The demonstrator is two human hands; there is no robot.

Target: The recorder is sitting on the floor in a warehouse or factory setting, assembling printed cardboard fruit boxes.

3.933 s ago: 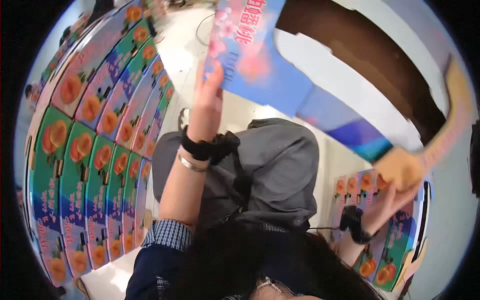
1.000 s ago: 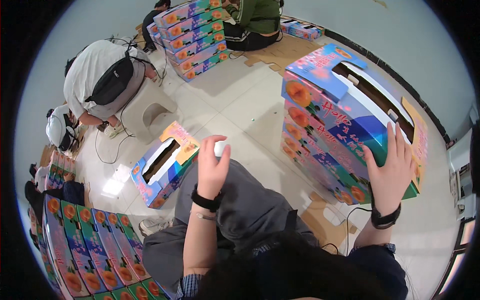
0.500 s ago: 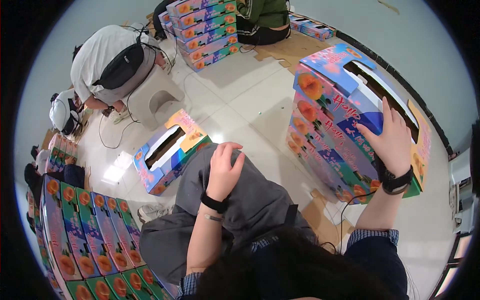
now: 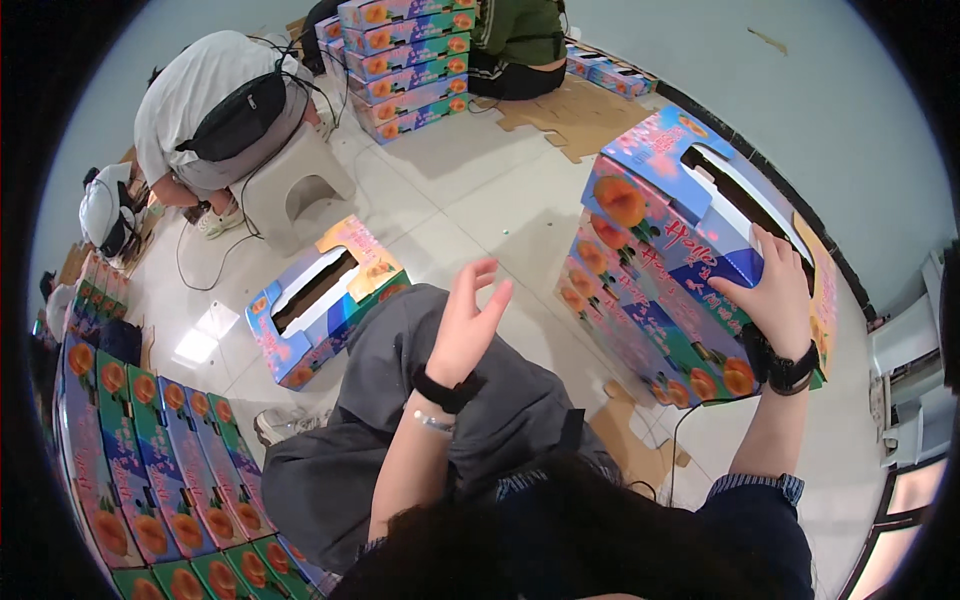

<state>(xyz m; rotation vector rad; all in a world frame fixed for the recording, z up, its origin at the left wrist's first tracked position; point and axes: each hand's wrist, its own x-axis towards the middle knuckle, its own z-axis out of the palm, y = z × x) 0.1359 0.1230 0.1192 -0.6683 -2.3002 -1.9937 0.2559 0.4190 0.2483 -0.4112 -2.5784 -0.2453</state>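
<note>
Where visible, red cursive lettering (image 4: 690, 244) on the fruit-printed carton stack (image 4: 662, 290)

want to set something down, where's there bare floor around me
Widest open patch: the tiled floor between the lone box and the tall box stack by your right hand; just tiny specks show there. Crowded: lower left, where rows of boxes stand beside your legs, and the gap between stack and legs, where brown cardboard lies.
</note>
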